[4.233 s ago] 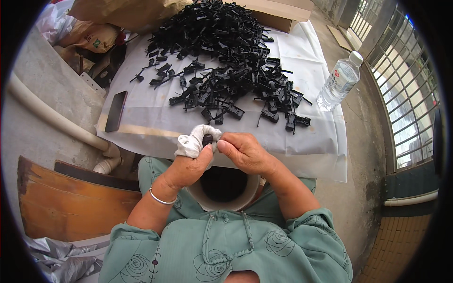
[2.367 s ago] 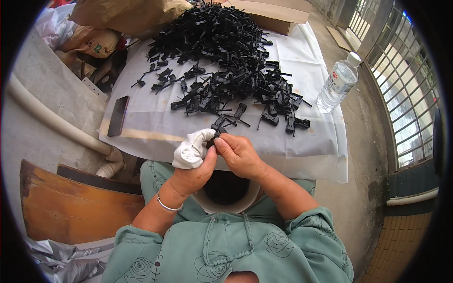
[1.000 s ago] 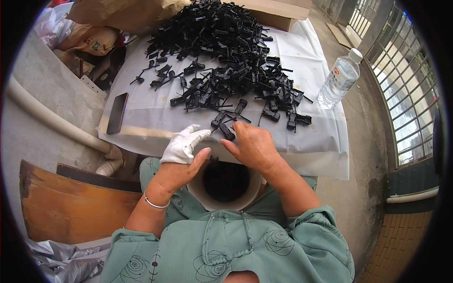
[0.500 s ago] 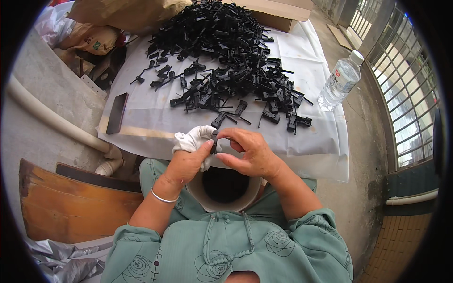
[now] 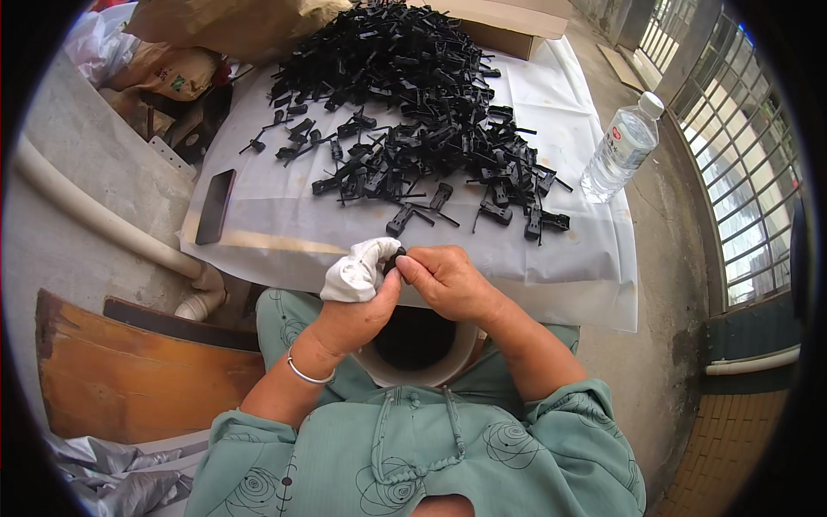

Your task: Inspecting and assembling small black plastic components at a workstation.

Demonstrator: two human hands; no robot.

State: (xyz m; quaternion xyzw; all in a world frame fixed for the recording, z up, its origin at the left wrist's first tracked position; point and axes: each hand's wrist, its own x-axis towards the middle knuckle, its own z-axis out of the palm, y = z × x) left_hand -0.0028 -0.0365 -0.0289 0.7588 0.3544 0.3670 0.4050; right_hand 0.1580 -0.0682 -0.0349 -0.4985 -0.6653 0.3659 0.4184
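Observation:
My left hand (image 5: 360,297), partly wrapped in a white cloth or glove (image 5: 355,272), grips a small black plastic part (image 5: 394,259) over the near edge of the table. The thumb and fingers of my right hand (image 5: 446,280) are closed on the same part from the other side. Most of it is hidden by my fingers. Beneath both hands, between my knees, stands a pale bucket (image 5: 413,377) with a dark inside. Beyond them a big heap of black plastic parts (image 5: 388,69) covers the table, several lying loose at its near side.
A pale plastic sheet (image 5: 276,220) covers the table. On it are a dark phone (image 5: 215,207) at the left and a clear water bottle (image 5: 622,146) at the right. A cardboard box (image 5: 508,26) stands at the back, brown paper (image 5: 224,26) at the far left.
My right hand has closed from a loose, spread grasp into a pinch on the black part. My left hand has turned, with more of the white covering now showing.

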